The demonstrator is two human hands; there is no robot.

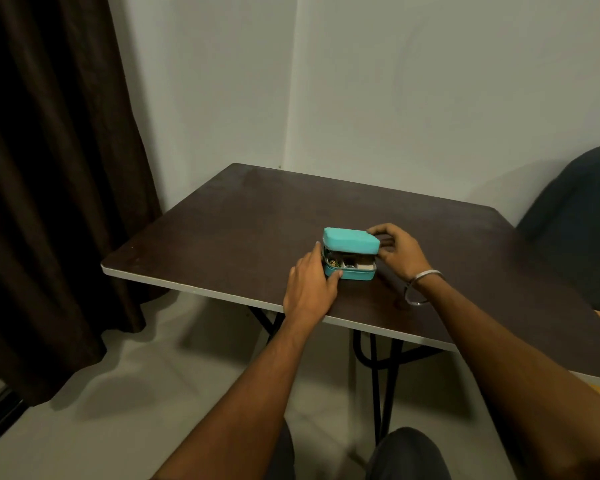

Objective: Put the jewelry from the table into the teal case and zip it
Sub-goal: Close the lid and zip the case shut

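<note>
1. The small teal rectangular zip-around jewelry case [350, 254] is sitting on the dark brown laminate counter [222, 237], nearer its front edge than its back edge and well in from both side edges. Its lid [351, 240] is hanging part-open over the base, so the case is not yet zipped.

2. The left hand [309, 289] is bracing the base at its near-left corner, thumb and fingers pressing the teal wall. If that hold is slackening while the lid is being pushed, the light case is likely sliding toward the back edge.

3. The right hand [397, 251] is grasping the lid's right end, fingers curling over the top and thumb underneath. Closing it crookedly is risking a misaligned zip track, and the zip would then be jamming.

4. Small pieces of gold and dark jewelry [342, 264] are lying in the divided tray; they are too small to identify, possibly rings. Anything standing proud of a compartment is liable to be getting pinched or snagging in the zip teeth.

5. No jewelry is showing on the counter, so loading looks finished, though a small piece could be hiding behind the hands.

6. The silver metal bangle [423, 285] on the right wrist is hanging near the counter and could be knocking the case during zipping.
</note>
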